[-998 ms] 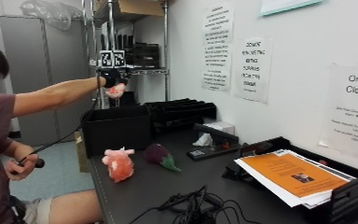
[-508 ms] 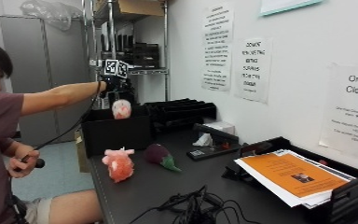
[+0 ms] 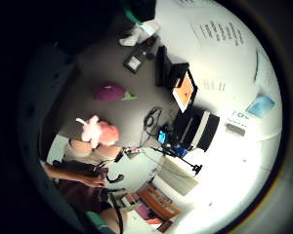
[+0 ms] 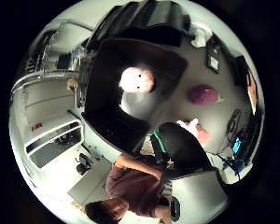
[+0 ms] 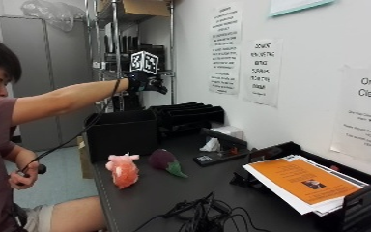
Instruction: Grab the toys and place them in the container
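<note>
from beside the table, the near wall of the black container [image 5: 121, 137] hides its inside, so the pale round toy [image 4: 136, 79] lying in it shows only from my palm. my gloved right hand [image 5: 144, 81], above the container, is too small there to tell how the fingers stand. beyond the container, the wall posters' [image 5: 224, 50] small print is unreadable. the paper tray [image 5: 365, 203] at the table's far end from the container is cut off by the edge.
</note>
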Available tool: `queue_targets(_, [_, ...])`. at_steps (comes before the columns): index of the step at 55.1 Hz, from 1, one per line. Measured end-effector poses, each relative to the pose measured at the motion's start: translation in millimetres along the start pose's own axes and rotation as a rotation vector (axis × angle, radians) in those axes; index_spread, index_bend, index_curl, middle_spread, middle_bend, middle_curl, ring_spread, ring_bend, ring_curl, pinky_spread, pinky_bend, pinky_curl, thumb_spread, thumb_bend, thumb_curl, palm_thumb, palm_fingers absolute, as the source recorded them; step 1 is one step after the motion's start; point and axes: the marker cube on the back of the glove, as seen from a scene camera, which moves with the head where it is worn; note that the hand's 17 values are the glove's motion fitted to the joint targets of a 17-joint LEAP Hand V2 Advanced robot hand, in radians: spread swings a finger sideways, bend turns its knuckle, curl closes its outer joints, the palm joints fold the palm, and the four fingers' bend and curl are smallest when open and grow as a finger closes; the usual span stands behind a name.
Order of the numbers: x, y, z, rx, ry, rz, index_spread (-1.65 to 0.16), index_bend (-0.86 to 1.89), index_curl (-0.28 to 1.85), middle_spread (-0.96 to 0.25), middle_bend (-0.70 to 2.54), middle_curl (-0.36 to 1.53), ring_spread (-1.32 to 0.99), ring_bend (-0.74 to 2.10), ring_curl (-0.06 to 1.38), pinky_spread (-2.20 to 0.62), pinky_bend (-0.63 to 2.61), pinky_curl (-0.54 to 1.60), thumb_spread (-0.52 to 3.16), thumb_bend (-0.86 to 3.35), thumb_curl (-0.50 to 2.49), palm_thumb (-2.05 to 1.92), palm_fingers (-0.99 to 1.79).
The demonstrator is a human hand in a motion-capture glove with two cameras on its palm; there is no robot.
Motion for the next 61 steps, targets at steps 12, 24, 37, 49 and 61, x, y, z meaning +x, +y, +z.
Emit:
queue_targets(12, [48.8, -28.3, 88.6, -0.084, -0.098, -0.028, -0.24, 0.06, 0.2, 0.02, 0.13, 0.34, 0.01, 0.37, 0.37, 0.06, 0.87, 0.32, 1.25, -0.01, 0.46, 0.16, -0.27])
queue_targets(24, [73.0, -62.8, 253.3, -0.352, -0.173, -0.042, -0.24, 0.09, 0.19, -0.02, 0.08, 0.28, 0.01, 0.24, 0.34, 0.04, 0.79, 0.31, 1.27, 0.0, 0.43, 0.22, -0.38])
queue_targets(37, [81.6, -87.6, 298.6, -0.087, -0.244, -0.062, -0.25, 0.12, 0.19, -0.04, 0.25, 0.3, -0.02, 0.24, 0.34, 0.04, 0.53, 0.26, 1.22, -0.02, 0.4, 0.23, -0.09])
queue_targets(49, [72.2, -97.8, 298.2, 0.06, -0.337, -0.005, -0.28, 0.18, 0.22, -0.16, 0.52, 0.41, -0.21, 0.68, 0.44, -0.06, 0.46, 0.23, 1.25, 0.06, 0.44, 0.4, 0.65])
queue_targets(61, [83.8, -85.6, 254.9, 0.047, -0.291, 0.043, -0.32, 0.23, 0.23, -0.28, 0.82, 0.6, -0.36, 1.16, 0.67, -0.29, 0.96, 0.45, 0.94, 0.09, 0.6, 0.61, 1.16])
